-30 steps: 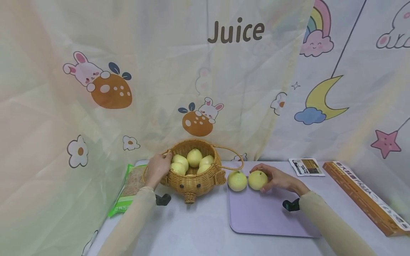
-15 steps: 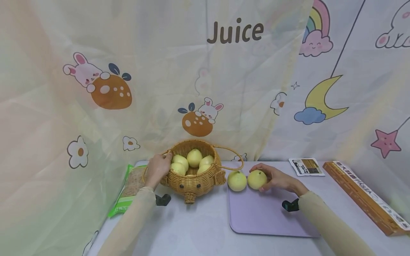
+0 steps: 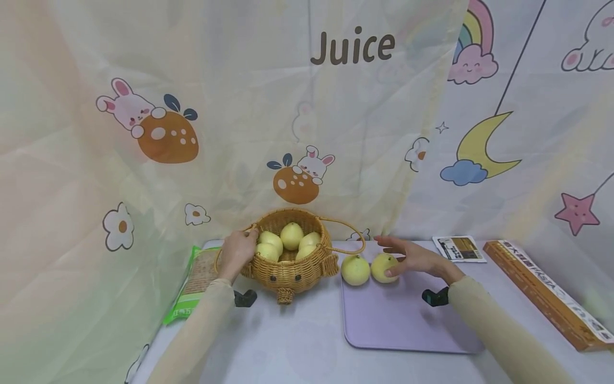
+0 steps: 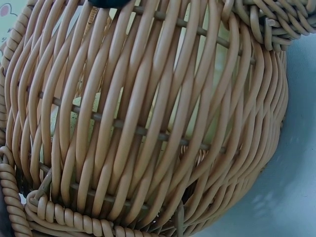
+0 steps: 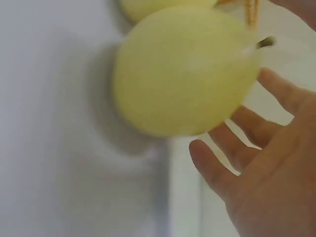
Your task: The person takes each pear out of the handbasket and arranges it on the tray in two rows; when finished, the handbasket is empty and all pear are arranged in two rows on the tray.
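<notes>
A wicker basket with an animal face and a trunk stands at the back, holding several pale yellow pears. My left hand grips its left rim by the handle; the left wrist view is filled by the woven wall, pears showing through the gaps. On the far left corner of a purple board, two more pears sit side by side. Behind the right-hand pear my right hand has its fingers spread, thumb in front of it. The right wrist view shows extended fingers beside that pear.
Left of the basket lies a green and brown packet, partly behind the left arm. A small white sachet lies at the back right. Along the right side runs a long orange-brown box. A printed curtain closes off the back.
The right-hand pear shifts slightly left toward the other one. My right hand then loosens from it, fingers lifting and spreading. The left hand and basket stay put.
</notes>
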The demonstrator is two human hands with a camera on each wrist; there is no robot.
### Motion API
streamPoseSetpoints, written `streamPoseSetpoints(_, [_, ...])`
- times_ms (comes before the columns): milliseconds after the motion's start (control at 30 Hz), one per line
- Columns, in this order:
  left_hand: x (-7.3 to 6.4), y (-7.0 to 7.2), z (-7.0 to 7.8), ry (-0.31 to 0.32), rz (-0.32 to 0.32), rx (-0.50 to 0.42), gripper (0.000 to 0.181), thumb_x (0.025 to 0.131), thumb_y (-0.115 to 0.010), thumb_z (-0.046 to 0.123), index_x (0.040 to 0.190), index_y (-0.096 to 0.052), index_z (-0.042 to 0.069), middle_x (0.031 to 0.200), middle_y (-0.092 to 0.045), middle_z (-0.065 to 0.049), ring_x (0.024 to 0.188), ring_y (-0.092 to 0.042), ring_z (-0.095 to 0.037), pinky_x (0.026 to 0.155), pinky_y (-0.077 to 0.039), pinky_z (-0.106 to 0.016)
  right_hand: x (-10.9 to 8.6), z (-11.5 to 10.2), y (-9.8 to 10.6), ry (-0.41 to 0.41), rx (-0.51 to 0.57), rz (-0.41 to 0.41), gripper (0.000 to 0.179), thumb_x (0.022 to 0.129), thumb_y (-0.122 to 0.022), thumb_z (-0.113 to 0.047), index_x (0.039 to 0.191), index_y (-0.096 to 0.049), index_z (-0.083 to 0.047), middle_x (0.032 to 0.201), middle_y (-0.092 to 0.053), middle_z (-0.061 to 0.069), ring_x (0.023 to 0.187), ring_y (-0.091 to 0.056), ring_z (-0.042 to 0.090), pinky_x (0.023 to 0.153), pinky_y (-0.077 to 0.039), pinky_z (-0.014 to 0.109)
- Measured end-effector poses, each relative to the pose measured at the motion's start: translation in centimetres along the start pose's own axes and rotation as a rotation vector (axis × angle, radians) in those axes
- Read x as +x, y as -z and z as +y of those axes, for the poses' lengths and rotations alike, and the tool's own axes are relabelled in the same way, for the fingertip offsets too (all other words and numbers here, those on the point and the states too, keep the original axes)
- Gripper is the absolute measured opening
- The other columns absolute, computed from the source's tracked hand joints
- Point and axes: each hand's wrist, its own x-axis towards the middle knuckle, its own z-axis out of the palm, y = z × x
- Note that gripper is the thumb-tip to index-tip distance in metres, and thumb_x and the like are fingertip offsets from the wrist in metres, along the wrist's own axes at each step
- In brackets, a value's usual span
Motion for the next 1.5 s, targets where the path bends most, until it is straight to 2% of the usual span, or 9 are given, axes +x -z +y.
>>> streamPoseSetpoints(167, [0.1, 0.1, -0.1, 0.001, -0.007, -0.002, 0.057, 0.113, -0.04, 0.046, 0.069, -0.056, 0.014, 0.055, -0.043, 0.0, 0.048, -0.039, -0.016, 0.046, -0.034, -0.031, 1.3, -3.0, 0.9, 0.024, -0.028, 0.101, 0.098, 0.091, -0.084, -0.026, 0.167, -0.025, -0.009, 0.17, -0.026, 0.029, 0.154, -0.031, 0.054, 0.12, -0.03, 0.071])
streamPoseSetpoints(300, [0.1, 0.3, -0.1, 0.005, 0.001, -0.001, 0.057, 0.113, -0.041, 0.045, 0.068, -0.056, 0.014, 0.055, -0.043, 0.0, 0.049, -0.04, -0.016, 0.047, -0.035, -0.031, 2.7, -5.9, 1.3, 0.073, -0.046, 0.181, 0.092, 0.094, -0.081, -0.027, 0.166, -0.028, -0.008, 0.17, -0.03, 0.025, 0.154, -0.034, 0.049, 0.121, -0.031, 0.069])
streamPoseSetpoints(433, [0.2, 0.3, -0.2, 0.005, 0.007, -0.01, 0.057, 0.113, -0.041, 0.045, 0.067, -0.054, 0.014, 0.054, -0.042, 0.0, 0.048, -0.038, -0.015, 0.046, -0.034, -0.03, 4.4, -8.5, 1.2, 0.133, -0.009, 0.204, 0.085, 0.096, -0.079, -0.026, 0.165, -0.033, -0.009, 0.171, -0.033, 0.018, 0.155, -0.036, 0.043, 0.123, -0.03, 0.066])
streamPoseSetpoints(500, [0.2, 0.3, -0.3, 0.003, 0.005, -0.014, 0.057, 0.113, -0.041, 0.045, 0.067, -0.053, 0.014, 0.054, -0.041, 0.001, 0.047, -0.037, -0.015, 0.045, -0.033, -0.03, 5.3, -9.6, 0.9, 0.164, 0.016, 0.19, 0.082, 0.096, -0.079, -0.023, 0.164, -0.036, -0.01, 0.17, -0.036, 0.018, 0.154, -0.038, 0.042, 0.123, -0.031, 0.064])
streamPoseSetpoints(667, [0.3, 0.0, -0.7, 0.01, -0.008, -0.026, 0.058, 0.113, -0.042, 0.046, 0.066, -0.053, 0.014, 0.052, -0.04, 0.001, 0.046, -0.035, -0.014, 0.044, -0.032, -0.029, 7.5, -11.8, -0.4, 0.222, 0.062, 0.089, 0.074, 0.097, -0.077, -0.015, 0.161, -0.042, -0.008, 0.163, -0.045, 0.021, 0.15, -0.045, 0.042, 0.121, -0.037, 0.061])
streamPoseSetpoints(833, [0.2, -0.1, -0.5, 0.009, 0.001, -0.021, 0.057, 0.113, -0.043, 0.045, 0.066, -0.053, 0.014, 0.054, -0.041, 0.0, 0.047, -0.036, -0.015, 0.046, -0.032, -0.03, 9.6, -13.5, -2.0, 0.256, 0.055, 0.032, 0.068, 0.097, -0.076, -0.015, 0.159, -0.047, -0.009, 0.161, -0.049, 0.019, 0.149, -0.047, 0.041, 0.12, -0.038, 0.059])
streamPoseSetpoints(1000, [0.1, 0.0, -0.2, 0.016, 0.005, -0.014, 0.057, 0.113, -0.043, 0.047, 0.067, -0.055, 0.014, 0.055, -0.042, 0.0, 0.049, -0.038, -0.016, 0.048, -0.033, -0.031, 11.8, -15.3, -3.4, 0.267, 0.026, 0.01, 0.066, 0.096, -0.079, -0.026, 0.155, -0.053, -0.011, 0.159, -0.053, 0.011, 0.148, -0.049, 0.036, 0.121, -0.039, 0.056])
streamPoseSetpoints(1167, [0.1, 0.0, 0.1, 0.035, 0.004, -0.011, 0.057, 0.113, -0.042, 0.048, 0.069, -0.056, 0.014, 0.057, -0.045, -0.001, 0.051, -0.041, -0.017, 0.049, -0.035, -0.031, 13.7, -16.9, -4.9, 0.261, 0.011, -0.034, 0.059, 0.096, -0.078, -0.03, 0.15, -0.058, -0.018, 0.153, -0.06, 0.003, 0.147, -0.051, 0.033, 0.12, -0.041, 0.052])
streamPoseSetpoints(1500, [0.0, 0.0, 0.1, 0.022, 0.038, 0.002, 0.056, 0.112, -0.044, 0.047, 0.07, -0.06, 0.013, 0.061, -0.049, -0.004, 0.056, -0.047, -0.021, 0.054, -0.036, -0.034, 16.4, -19.2, -6.8, 0.235, 0.122, -0.111, 0.055, 0.1, -0.073, -0.035, 0.151, -0.057, -0.023, 0.155, -0.058, 0.004, 0.147, -0.051, 0.028, 0.119, -0.042, 0.051])
